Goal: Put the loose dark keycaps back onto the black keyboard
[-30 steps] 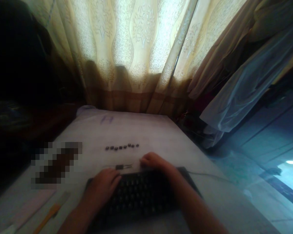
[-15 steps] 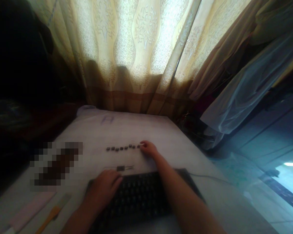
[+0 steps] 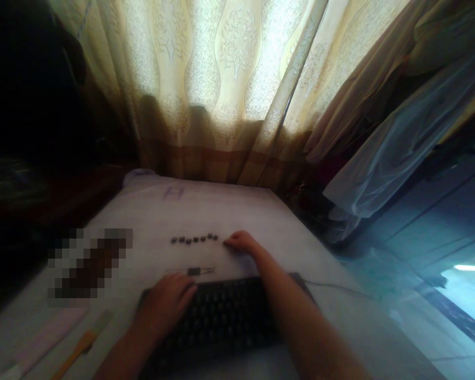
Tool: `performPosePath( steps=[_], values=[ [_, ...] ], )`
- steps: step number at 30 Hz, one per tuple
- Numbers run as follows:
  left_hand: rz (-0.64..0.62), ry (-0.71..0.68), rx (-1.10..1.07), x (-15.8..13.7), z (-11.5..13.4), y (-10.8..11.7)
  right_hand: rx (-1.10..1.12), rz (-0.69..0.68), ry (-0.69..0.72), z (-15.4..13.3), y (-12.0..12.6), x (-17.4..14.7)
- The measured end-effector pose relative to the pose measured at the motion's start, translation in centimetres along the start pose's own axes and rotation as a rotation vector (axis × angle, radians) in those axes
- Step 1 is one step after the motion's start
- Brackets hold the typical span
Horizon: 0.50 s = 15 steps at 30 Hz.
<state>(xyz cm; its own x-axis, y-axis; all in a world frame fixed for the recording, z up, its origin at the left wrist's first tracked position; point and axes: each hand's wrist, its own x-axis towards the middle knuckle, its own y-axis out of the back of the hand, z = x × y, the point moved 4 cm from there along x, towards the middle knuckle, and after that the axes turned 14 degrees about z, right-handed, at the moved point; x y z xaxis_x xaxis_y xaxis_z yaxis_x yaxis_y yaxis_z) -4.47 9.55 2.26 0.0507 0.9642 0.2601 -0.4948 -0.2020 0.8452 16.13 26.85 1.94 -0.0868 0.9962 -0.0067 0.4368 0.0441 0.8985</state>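
Observation:
A black keyboard [image 3: 229,316] lies in front of me on the white-covered surface. My left hand [image 3: 170,295] rests flat over its upper left corner, fingers stretched forward and holding nothing. Just beyond those fingers lies a small tool with a dark middle and thin wire prongs [image 3: 193,271], which looks like a keycap puller. Farther off, several small dark keycaps [image 3: 195,239] stand in a loose row. At the right end of that row, my right hand [image 3: 240,241] pinches a dark keycap [image 3: 225,243] between its fingertips, low at the cloth. My right forearm hides part of the keyboard.
On the left lie a brush-like tool with an orange handle [image 3: 77,351], a pale pink strip [image 3: 51,335] and a blurred-out brown item [image 3: 93,266]. The keyboard's cable [image 3: 340,287] runs right. A patterned curtain [image 3: 237,68] hangs behind; clothes [image 3: 383,153] hang at right.
My right hand has closed on the keycap at the row's right end and drawn it slightly away from the others. The left hand has stayed on the keyboard.

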Motion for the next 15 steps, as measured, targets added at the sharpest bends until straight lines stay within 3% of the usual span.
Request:
performPosePath(
  steps=[9, 15],
  values=[
    [0.004, -0.011, 0.009, 0.1, 0.5, 0.4, -0.01, 0.177, -0.025, 0.6, -0.9, -0.5],
    [0.051, -0.033, -0.015, 0.1, 0.2, 0.2, 0.079, 0.117, 0.068, 0.9, -0.6, -1.3]
  ],
)
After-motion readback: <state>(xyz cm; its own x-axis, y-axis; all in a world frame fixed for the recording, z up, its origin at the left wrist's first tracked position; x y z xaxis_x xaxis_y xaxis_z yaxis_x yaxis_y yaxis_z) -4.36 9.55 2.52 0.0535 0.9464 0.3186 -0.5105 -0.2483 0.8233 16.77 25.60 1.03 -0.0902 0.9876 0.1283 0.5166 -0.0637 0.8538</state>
